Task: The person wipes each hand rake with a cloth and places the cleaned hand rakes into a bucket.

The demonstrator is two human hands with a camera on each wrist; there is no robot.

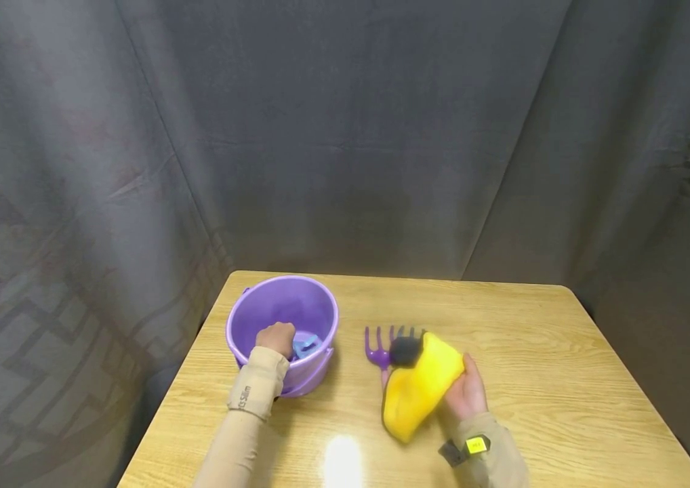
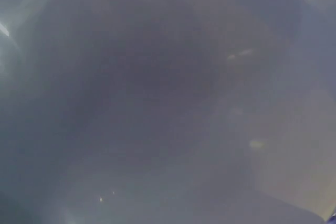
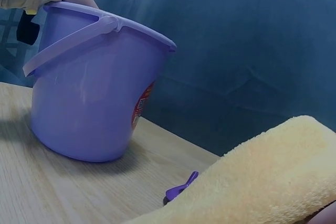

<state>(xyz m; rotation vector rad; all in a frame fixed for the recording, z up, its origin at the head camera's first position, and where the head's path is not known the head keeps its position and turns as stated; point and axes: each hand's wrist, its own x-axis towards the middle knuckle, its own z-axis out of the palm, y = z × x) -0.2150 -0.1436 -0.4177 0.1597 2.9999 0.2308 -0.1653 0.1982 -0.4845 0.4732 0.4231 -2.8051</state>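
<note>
A purple bucket (image 1: 247, 339) stands at the table's left, its handle hanging down. My left hand (image 1: 276, 338) reaches inside it; the fingers are hidden below the wall. Beside that hand, a light blue item (image 1: 306, 346) lies in the bucket, its kind unclear. My right hand (image 1: 467, 393) holds a fluffy yellow cloth (image 1: 421, 386) by its right side, the fingers mostly behind it. Partly covered by the cloth is a purple hand fork (image 1: 377, 356). A black piece (image 1: 404, 352) and dark tines (image 1: 412, 332) show at the cloth's upper edge.
The wooden table (image 1: 534, 366) has rounded back corners. A grey curtain (image 1: 345, 135) hangs behind and on both sides. In the right wrist view, the bucket's side (image 3: 89, 93) and the cloth (image 3: 278, 171) are close. The left wrist view is dark and blurred.
</note>
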